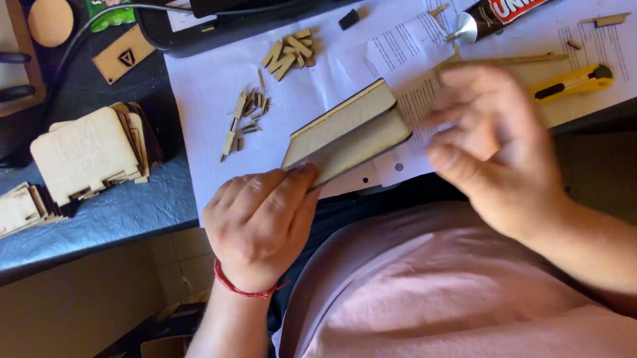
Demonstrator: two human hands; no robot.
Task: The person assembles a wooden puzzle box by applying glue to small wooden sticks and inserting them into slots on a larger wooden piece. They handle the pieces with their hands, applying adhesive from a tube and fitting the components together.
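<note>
A thin laser-cut plywood panel assembly [349, 131], judged light, stiff and fragile at its joints, is held above the paper-covered tabletop [246, 69]. It is pinched at its near corner by the left hand [260, 219]; the right hand [490, 143], blurred, is seen beside its far end with fingers loosely spread, holding nothing.

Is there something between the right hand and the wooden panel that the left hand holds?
Nothing visible does. The left hand grips the wooden panel at its near end; the right hand, blurred, is beside its far end, above the white paper.
</note>
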